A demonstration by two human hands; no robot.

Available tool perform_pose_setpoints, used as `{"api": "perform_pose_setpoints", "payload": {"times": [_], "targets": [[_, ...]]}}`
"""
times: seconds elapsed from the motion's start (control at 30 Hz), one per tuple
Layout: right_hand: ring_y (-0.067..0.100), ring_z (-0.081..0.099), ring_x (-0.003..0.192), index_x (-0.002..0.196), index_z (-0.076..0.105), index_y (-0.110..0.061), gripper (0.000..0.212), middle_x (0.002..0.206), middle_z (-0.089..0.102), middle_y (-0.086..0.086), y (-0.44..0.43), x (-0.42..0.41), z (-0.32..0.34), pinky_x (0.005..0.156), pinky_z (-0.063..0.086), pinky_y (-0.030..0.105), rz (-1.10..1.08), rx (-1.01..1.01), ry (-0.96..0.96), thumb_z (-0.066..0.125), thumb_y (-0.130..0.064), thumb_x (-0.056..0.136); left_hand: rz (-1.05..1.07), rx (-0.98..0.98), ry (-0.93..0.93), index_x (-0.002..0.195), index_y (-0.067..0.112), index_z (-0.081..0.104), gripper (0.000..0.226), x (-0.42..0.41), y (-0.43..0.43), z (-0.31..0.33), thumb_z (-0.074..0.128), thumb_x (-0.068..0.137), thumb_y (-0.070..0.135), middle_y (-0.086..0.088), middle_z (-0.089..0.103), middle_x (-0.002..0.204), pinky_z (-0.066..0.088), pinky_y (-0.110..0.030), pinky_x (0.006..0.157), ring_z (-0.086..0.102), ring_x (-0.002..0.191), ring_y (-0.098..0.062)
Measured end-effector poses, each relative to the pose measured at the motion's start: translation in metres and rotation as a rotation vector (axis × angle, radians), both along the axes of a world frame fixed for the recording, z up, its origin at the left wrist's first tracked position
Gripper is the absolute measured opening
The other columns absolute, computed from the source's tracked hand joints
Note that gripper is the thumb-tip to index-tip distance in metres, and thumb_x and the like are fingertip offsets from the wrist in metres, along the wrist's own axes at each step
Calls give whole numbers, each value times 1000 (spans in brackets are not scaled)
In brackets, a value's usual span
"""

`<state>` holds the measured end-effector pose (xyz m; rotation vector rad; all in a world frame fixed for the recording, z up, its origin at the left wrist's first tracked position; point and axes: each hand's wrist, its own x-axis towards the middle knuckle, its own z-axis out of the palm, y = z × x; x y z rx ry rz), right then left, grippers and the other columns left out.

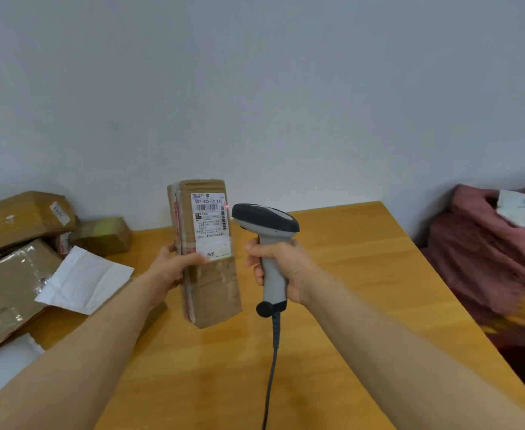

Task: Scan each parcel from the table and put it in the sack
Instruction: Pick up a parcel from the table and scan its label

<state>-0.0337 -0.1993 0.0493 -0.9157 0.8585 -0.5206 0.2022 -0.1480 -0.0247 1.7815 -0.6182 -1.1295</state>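
Observation:
My left hand (171,266) grips a tall brown cardboard parcel (214,287) upright above the wooden table (363,274), thumb across its front below the white shipping label (210,225). My right hand (281,263) holds a grey corded barcode scanner (265,221) by its handle, head pointed left at the label. A small red dot of light shows at the label's right edge beside the barcode. The reddish sack (484,259) sits off the table's right side, with a white parcel (523,211) inside.
Several brown cardboard parcels (19,221) and a white padded envelope (84,280) are piled on the table's left side. Another white packet (0,367) lies at the lower left. The scanner's cable (272,367) hangs down over the table's middle. A plain wall stands behind.

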Motion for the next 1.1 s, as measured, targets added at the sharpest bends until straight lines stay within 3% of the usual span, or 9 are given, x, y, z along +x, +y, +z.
{"api": "perform_pose_setpoints", "payload": {"times": [0.07,0.17,0.33,0.47,0.57,0.67,0.77,0.93,1.1], "targets": [[15,59,56,89,65,-7,14,75,69,9,-6,-16,-10,46,50,25,-126,31,23,76,-7,80,-81,1,60,128,19,49,81,-19,-10,3,82,57,40,-4,63,113,50,-46,88,58,104,-26],[21,61,81,92,64,-13,21,90,67,8,-12,-60,-35,63,60,37,-299,59,142,80,-12,78,-168,-8,172,115,22,61,66,-67,-30,9,71,57,53,-9,68,104,53,-38,69,62,97,-28],[26,67,92,104,69,-14,34,99,74,6,-16,-155,-57,66,58,36,-399,113,125,84,-21,74,-316,-21,220,114,30,63,62,-182,-61,6,68,61,62,-4,72,102,52,-35,69,64,100,-26],[16,68,88,96,70,-20,33,96,74,-1,-25,-250,-63,65,55,29,-494,11,118,85,-7,70,-524,19,227,129,31,54,80,-280,-89,0,83,58,57,1,69,116,53,-38,84,61,112,-23],[15,67,93,96,69,-19,34,99,73,-1,-38,-332,-67,67,54,26,-622,-18,105,83,0,71,-750,177,298,128,48,45,94,-363,-110,-2,92,46,46,-2,63,125,55,-45,81,61,113,-26],[17,67,92,95,68,-17,32,101,72,1,-50,-409,-70,73,56,31,-712,-14,100,81,1,72,-853,252,331,121,55,44,97,-443,-127,-2,96,43,33,-3,59,127,55,-51,78,59,114,-29],[22,68,93,96,69,-15,31,101,73,5,-72,-465,-71,82,57,41,-750,-13,100,81,2,73,-827,176,324,123,55,46,95,-501,-153,4,93,46,27,0,64,122,57,-45,76,62,110,-26],[24,70,79,96,70,-12,27,88,74,8,-126,-532,-72,63,57,33,-832,2,90,81,-4,74,-778,27,184,131,37,55,82,-553,-219,31,87,56,31,2,70,114,54,-33,79,65,106,-19],[14,63,51,87,66,-2,16,63,67,6,-203,-598,-77,42,49,22,-933,-22,304,77,0,76,-596,-78,-57,135,37,51,76,-582,-311,31,84,66,36,2,58,125,49,-30,83,60,101,-15]]}}
